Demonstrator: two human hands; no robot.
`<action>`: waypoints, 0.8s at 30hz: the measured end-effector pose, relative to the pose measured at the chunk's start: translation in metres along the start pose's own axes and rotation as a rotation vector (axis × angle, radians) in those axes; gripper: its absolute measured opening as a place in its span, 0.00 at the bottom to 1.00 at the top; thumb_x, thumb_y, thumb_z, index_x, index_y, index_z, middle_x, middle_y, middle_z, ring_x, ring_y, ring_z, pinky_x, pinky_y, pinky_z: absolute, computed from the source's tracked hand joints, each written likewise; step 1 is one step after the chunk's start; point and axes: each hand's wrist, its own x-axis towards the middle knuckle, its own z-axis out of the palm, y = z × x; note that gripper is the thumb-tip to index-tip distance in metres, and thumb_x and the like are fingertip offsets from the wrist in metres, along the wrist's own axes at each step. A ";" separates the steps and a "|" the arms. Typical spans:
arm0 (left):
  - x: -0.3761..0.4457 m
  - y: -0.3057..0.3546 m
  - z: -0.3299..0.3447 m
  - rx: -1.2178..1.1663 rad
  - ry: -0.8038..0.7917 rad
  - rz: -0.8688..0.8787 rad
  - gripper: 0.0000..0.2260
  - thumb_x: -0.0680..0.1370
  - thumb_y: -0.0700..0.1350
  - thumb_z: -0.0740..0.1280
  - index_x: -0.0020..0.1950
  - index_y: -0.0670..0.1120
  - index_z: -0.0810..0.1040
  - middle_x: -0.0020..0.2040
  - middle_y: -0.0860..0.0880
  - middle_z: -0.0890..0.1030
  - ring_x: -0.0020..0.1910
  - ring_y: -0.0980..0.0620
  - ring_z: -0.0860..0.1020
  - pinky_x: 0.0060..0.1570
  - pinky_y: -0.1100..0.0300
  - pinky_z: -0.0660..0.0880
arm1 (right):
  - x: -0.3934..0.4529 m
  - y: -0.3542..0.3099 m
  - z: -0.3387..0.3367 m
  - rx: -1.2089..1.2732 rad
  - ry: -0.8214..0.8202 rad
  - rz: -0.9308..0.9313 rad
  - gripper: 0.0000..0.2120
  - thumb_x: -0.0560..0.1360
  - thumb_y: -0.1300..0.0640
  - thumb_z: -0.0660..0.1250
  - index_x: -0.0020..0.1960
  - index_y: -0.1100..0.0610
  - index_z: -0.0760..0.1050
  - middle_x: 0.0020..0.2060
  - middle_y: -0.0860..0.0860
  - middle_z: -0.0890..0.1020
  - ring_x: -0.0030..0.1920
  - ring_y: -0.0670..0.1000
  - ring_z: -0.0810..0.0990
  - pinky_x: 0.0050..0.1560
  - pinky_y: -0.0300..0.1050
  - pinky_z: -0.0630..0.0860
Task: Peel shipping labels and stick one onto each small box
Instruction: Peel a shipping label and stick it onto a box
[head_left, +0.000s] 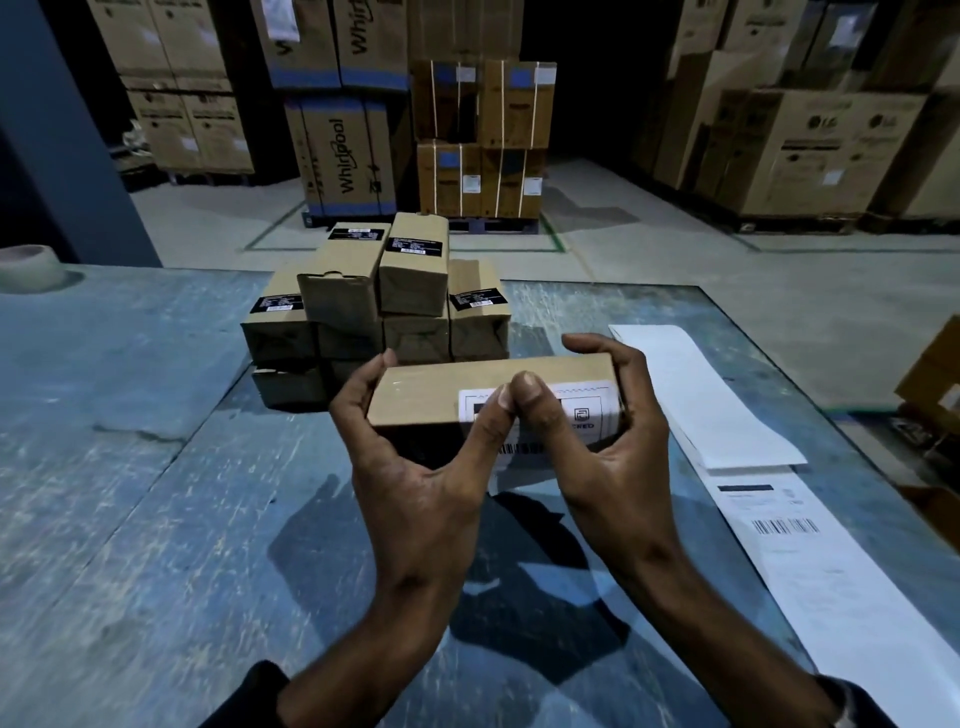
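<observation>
Thumbs of our left hand (415, 467) and right hand (613, 457) press a label (571, 410) onto the gripped box (467, 395); beyond them a stack (374, 312) waits unlabelled.

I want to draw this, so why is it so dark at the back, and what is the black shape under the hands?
In the head view, the light falls mostly on the blue table, so the big cartons behind fade into gloom. The black shape is the shadow cast by the left hand, the right hand and the small box that they hold. The wide lens bends the edges.
</observation>
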 end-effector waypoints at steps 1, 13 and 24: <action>-0.001 0.000 0.001 -0.014 0.014 -0.006 0.38 0.67 0.53 0.82 0.72 0.51 0.67 0.56 0.69 0.79 0.60 0.60 0.81 0.56 0.63 0.81 | 0.000 0.001 0.000 0.008 0.001 0.006 0.25 0.75 0.47 0.75 0.66 0.56 0.74 0.48 0.40 0.84 0.48 0.45 0.86 0.44 0.37 0.82; 0.002 0.005 0.002 -0.049 0.041 -0.076 0.38 0.66 0.56 0.78 0.71 0.54 0.64 0.60 0.52 0.79 0.57 0.58 0.83 0.52 0.59 0.84 | 0.002 0.007 0.000 -0.022 -0.017 0.060 0.16 0.83 0.44 0.62 0.67 0.50 0.74 0.47 0.38 0.84 0.47 0.41 0.85 0.40 0.36 0.80; 0.007 0.003 0.003 -0.065 0.129 -0.019 0.26 0.79 0.48 0.72 0.73 0.49 0.64 0.60 0.52 0.79 0.57 0.57 0.83 0.50 0.63 0.82 | 0.007 0.001 0.001 -0.007 -0.058 0.109 0.31 0.80 0.28 0.52 0.78 0.38 0.69 0.72 0.41 0.78 0.68 0.39 0.78 0.68 0.42 0.76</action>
